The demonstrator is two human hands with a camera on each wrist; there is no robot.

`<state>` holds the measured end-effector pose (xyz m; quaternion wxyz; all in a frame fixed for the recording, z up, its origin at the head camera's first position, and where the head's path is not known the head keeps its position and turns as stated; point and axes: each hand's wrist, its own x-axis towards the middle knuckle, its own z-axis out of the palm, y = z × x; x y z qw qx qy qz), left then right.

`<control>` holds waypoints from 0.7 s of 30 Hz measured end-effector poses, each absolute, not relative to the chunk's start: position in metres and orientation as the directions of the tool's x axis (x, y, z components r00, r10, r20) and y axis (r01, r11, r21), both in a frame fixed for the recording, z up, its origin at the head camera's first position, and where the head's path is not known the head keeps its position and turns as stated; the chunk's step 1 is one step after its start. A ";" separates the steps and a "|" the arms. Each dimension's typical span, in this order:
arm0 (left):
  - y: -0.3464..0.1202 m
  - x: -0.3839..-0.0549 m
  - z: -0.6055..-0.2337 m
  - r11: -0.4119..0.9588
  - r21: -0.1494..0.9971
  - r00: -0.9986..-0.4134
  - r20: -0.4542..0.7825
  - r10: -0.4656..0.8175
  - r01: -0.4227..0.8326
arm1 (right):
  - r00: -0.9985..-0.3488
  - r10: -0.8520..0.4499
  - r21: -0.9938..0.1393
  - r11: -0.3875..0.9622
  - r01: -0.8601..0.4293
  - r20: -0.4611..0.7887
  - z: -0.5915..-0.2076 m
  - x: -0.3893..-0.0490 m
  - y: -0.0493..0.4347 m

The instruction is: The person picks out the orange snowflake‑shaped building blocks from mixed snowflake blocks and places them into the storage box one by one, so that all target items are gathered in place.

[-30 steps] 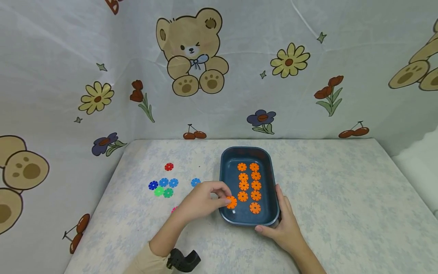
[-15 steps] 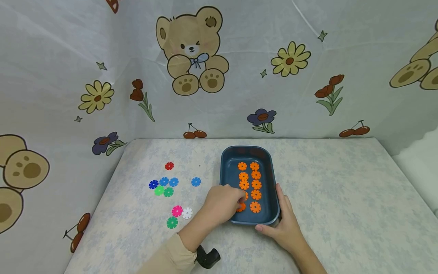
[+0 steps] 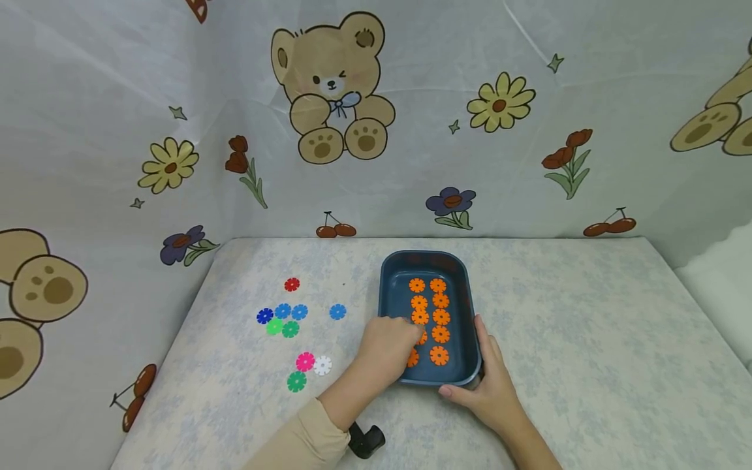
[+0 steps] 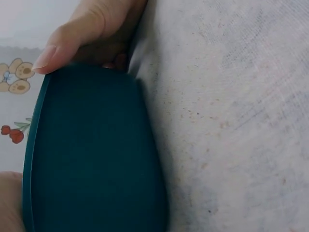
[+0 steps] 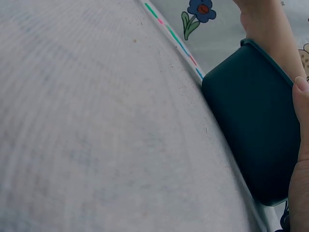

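Observation:
In the head view a dark blue-green tray (image 3: 395, 297) holds several orange snowflake-shaped discs (image 3: 440, 316), laid in two rough columns. My left hand (image 3: 384, 346) reaches over its near left rim, fingers bent down to the left column. Just beneath them an orange disc (image 3: 412, 358) shows in part; the fingertips are hidden, so whether they pinch it is unclear. At the near right corner my right hand (image 3: 487, 395) grips the tray, thumb at the front, fingers along the side. In the left wrist view the right thumb (image 4: 50, 55) lies on the tray's rim.
Left of the tray, flat on the table (image 3: 576, 326), lie a red disc (image 3: 292, 284), blue discs (image 3: 282, 311), green discs (image 3: 290, 329), a pink disc (image 3: 305, 361) and a white disc (image 3: 322, 365). A printed cloth (image 3: 411, 176) hangs behind the table's back edge.
My left hand has moved right and further over the tray, bringing the orange disc it pinched to the bottom of the left column. The right hand and tray stay put.

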<state>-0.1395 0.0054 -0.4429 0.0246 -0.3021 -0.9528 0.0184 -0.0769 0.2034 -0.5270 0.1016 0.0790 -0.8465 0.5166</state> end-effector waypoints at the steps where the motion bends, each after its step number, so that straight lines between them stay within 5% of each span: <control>1: 0.005 -0.140 -0.443 0.814 -0.035 -0.813 0.044 0.580 0.579 | -0.967 -0.028 -0.859 0.454 -0.237 0.252 -0.527 -0.077 0.204; 11: -0.024 -0.128 -0.435 0.736 0.383 -0.830 0.266 0.490 0.557 | -0.966 -0.020 -0.854 0.463 -0.236 0.257 -0.525 -0.074 0.212; 16: -0.044 -0.125 -0.439 0.748 0.460 -0.869 0.370 0.329 0.479 | -0.967 -0.013 -0.855 0.465 -0.232 0.256 -0.525 -0.073 0.216; 21: -0.058 -0.119 -0.447 0.762 0.529 -0.915 0.343 0.211 0.374 | -0.970 -0.027 -0.853 0.470 -0.225 0.241 -0.525 -0.071 0.218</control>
